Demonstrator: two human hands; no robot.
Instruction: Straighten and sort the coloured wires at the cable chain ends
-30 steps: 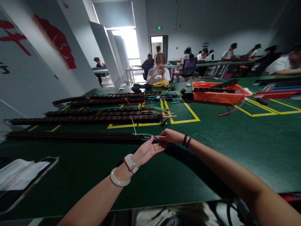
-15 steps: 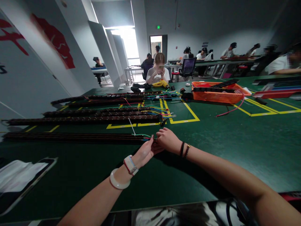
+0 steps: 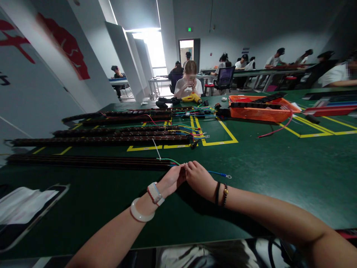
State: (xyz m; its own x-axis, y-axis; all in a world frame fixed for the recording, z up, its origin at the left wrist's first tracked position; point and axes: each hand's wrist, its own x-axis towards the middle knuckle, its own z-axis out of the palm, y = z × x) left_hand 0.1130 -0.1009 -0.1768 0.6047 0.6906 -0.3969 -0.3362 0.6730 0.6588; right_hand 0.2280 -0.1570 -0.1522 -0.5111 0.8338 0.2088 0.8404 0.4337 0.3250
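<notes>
A long dark cable bundle (image 3: 92, 161) lies across the near part of the green table, its coloured wire ends leading into my hands. My left hand (image 3: 173, 179), with a watch and a pale bangle at the wrist, is closed on the wires. Touching it, my right hand (image 3: 199, 178) has its fingers curled around the wires too; the fingertips are mostly hidden. Beyond the right hand a blue wire (image 3: 219, 173) sticks out and ends in a ring terminal (image 3: 229, 176). A green wire (image 3: 170, 160) and a white cable tie (image 3: 156, 149) show on the bundle's end.
More cable bundles (image 3: 111, 140) lie parallel behind. An orange basket (image 3: 255, 114) and a yellow heat gun (image 3: 195, 98) stand at the back. Yellow tape (image 3: 223, 143) marks the table (image 3: 279, 175). A phone-like black slab with paper (image 3: 25, 206) is at left. A person (image 3: 188, 83) sits opposite.
My right hand has come down slightly and its fingers have curled lower. The blue wire with its ring terminal now shows to the right of it. My left hand remains at the wires.
</notes>
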